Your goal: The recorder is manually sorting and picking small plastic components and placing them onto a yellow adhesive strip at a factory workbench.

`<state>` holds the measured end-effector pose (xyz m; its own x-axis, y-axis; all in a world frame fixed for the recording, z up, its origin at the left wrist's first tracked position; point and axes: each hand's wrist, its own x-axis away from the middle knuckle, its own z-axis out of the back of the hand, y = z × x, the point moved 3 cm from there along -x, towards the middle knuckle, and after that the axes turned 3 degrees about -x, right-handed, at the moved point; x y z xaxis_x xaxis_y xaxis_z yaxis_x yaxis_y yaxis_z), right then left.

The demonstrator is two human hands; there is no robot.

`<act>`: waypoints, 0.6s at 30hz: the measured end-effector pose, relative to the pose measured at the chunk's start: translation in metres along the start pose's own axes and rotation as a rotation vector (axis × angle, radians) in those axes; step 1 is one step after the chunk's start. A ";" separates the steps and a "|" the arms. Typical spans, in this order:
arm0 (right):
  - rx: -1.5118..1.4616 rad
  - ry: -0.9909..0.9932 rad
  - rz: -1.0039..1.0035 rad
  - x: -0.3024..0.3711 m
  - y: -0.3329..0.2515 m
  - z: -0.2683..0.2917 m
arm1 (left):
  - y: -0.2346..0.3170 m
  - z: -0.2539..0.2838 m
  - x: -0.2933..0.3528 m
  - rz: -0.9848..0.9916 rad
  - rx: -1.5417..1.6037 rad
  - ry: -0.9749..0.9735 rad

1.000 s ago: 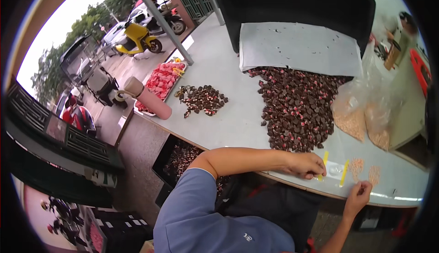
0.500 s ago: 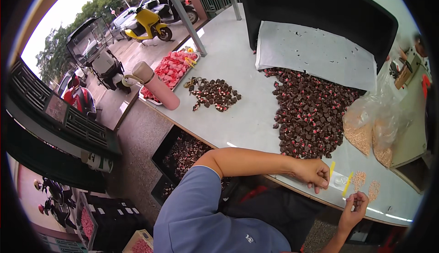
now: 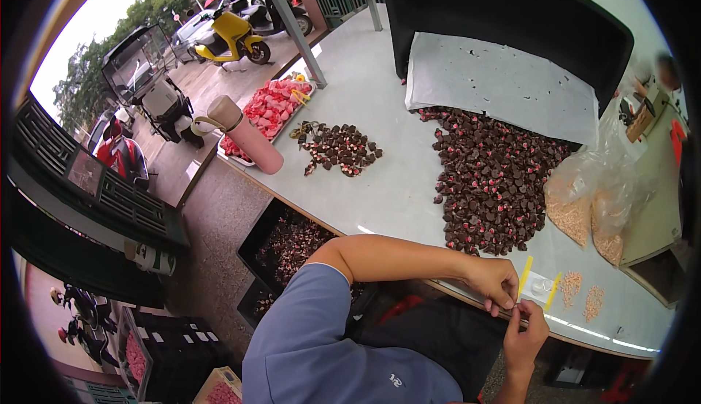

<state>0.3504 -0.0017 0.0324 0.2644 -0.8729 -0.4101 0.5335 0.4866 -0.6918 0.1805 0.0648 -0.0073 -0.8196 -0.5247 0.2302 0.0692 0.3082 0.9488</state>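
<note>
1. Moved since the earlier frame: right hand (image 3: 524, 334), from near the pale piles (image 3: 571, 287) to left hand (image 3: 493, 281), meeting fingertip to fingertip at the near edge of the counter (image 3: 398, 177).
2. Fingers of both hands drawn into a pinch, apparently on a tiny piece (image 3: 515, 308), just beside the near end of the left yellow strip (image 3: 525, 275).
3. Held by the tips probably for smallness; brought close to the edge perhaps for steadiness.
4. Right yellow strip (image 3: 553, 291) and pale piles toward the counter's right end, likely for easy reach.
5. Tiny piece: dark-looking, mostly covered; cannot tell shape or finish.
</note>
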 end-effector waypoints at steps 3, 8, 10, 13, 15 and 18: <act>0.054 -0.038 0.043 -0.001 -0.004 -0.004 | -0.002 0.000 -0.002 -0.010 0.023 0.015; 0.275 0.081 0.178 -0.002 -0.017 -0.011 | -0.004 -0.001 -0.006 -0.014 0.140 0.083; 0.185 0.121 0.099 -0.004 -0.017 -0.010 | -0.004 -0.001 -0.006 -0.013 0.209 0.117; 0.002 0.109 -0.127 -0.008 -0.014 0.003 | -0.002 0.000 -0.005 -0.030 0.222 0.132; -0.079 0.004 -0.209 -0.011 -0.010 0.005 | -0.002 -0.001 -0.003 -0.016 0.178 0.067; -0.093 -0.055 -0.192 -0.012 -0.009 0.000 | 0.000 -0.001 0.000 -0.012 0.183 0.047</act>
<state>0.3428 0.0039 0.0437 0.2101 -0.9493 -0.2338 0.5027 0.3100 -0.8069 0.1811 0.0645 -0.0072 -0.7919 -0.5644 0.2332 -0.0483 0.4385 0.8974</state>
